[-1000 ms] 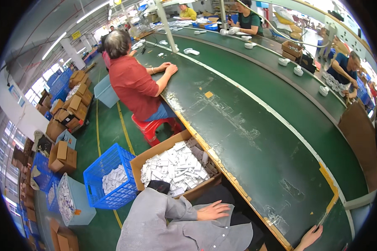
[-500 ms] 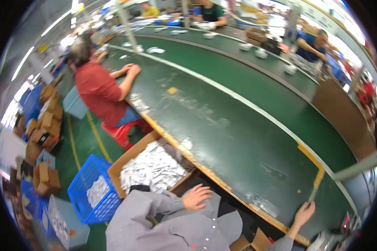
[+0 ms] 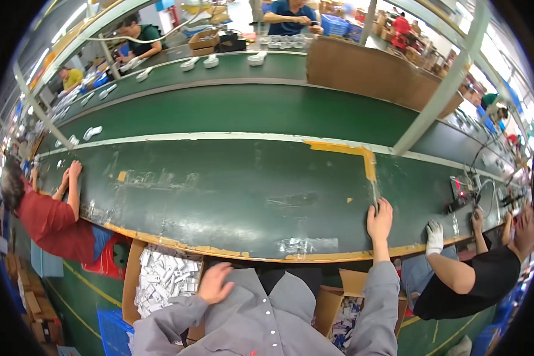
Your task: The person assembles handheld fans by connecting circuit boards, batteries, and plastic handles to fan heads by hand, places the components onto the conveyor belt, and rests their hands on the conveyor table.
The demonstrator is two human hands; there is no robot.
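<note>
My left hand [image 3: 216, 283] hovers over my grey jacket, beside a cardboard box of small white plastic parts [image 3: 167, 277]. Its fingers are apart and nothing is in it; the outline is slightly blurred. On the green worktable [image 3: 219, 196], near the front edge, rests my right hand [image 3: 380, 221], palm down with fingers reaching forward. Its fingertips touch the surface at the lower end of a worn strip of yellow tape [image 3: 370, 166]. No object shows in this hand, though its underside is hidden.
An open cardboard box of small packets [image 3: 345, 320] stands below the table edge. A co-worker in red [image 3: 56, 216] sits at the left, another in black [image 3: 466, 279] at the right near a device with red lights [image 3: 460, 188]. White handled parts [image 3: 211, 61] lie on the far belt.
The view has swung to the right, bringing the co-worker in black into sight. My right hand stays at the tape's end; my left remains empty near my lap.
</note>
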